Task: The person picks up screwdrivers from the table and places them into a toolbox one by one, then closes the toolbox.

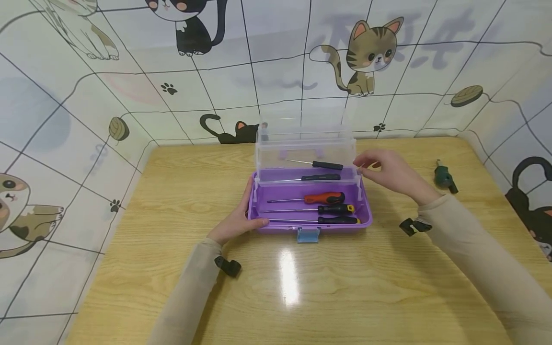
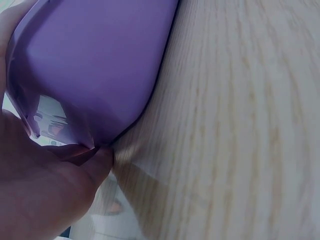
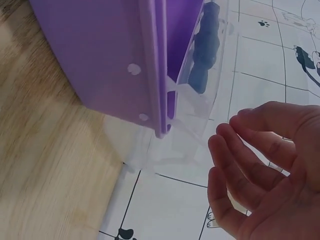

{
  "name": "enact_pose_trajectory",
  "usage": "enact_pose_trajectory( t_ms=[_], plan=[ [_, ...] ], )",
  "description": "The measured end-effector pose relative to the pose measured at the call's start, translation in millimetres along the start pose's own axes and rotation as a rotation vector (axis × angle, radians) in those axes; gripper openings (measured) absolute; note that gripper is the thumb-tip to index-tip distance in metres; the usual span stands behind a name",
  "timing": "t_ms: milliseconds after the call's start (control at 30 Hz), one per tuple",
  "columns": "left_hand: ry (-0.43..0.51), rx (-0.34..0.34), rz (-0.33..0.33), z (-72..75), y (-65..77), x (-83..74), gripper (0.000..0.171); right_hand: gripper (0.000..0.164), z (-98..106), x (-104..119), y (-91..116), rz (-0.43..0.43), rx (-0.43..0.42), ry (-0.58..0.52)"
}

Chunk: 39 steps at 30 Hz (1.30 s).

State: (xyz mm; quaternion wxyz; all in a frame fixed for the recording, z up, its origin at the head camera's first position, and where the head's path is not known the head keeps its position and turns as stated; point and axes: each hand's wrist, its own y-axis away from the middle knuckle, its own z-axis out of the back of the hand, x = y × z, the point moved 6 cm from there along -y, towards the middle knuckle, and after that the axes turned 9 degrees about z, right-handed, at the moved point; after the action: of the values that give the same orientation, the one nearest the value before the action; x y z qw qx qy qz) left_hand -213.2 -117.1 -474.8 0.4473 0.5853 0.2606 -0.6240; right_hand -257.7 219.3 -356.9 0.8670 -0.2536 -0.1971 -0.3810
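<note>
A purple toolbox (image 1: pixel 263 191) stands with its clear plastic upper part (image 1: pixel 302 139) raised at the back. Inside lie a red-handled screwdriver (image 1: pixel 325 198) and several dark-handled ones. One black-handled screwdriver (image 1: pixel 327 166) sits higher up, seen against the clear plastic. My left hand (image 1: pixel 235 220) grips the box's left end, thumb on the front rim and fingers along the side. In the left wrist view the purple wall (image 2: pixel 100 60) fills the space beside that hand. My right hand (image 1: pixel 385 170) is beside the clear part's right end, fingers loosely bent with nothing held.
A small dark green object (image 1: pixel 444 177) with a black end lies on the wooden table (image 1: pixel 345 287) to the right. A blue latch (image 1: pixel 308 235) hangs at the box's front. Behind the table rises a wall (image 1: pixel 280 81) with cat drawings.
</note>
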Motion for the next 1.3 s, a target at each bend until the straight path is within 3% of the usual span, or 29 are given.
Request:
enact_pose_trajectory(
  t_ms=[200,433,1300],
  plan=[
    [0.004,0.0,0.04,-1.0,1.3,-3.3,0.117,0.016,4,-5,7,-0.009,-0.023,-0.001],
    [0.02,0.013,0.057,-5.3,11.7,-25.8,0.116,0.014,6,-12,13,-0.024,-0.033,0.0],
    [0.022,0.017,0.072,-6.1,14.2,-30.6,0.116,0.02,-9,-44,46,-0.165,0.026,-0.042]
  ],
)
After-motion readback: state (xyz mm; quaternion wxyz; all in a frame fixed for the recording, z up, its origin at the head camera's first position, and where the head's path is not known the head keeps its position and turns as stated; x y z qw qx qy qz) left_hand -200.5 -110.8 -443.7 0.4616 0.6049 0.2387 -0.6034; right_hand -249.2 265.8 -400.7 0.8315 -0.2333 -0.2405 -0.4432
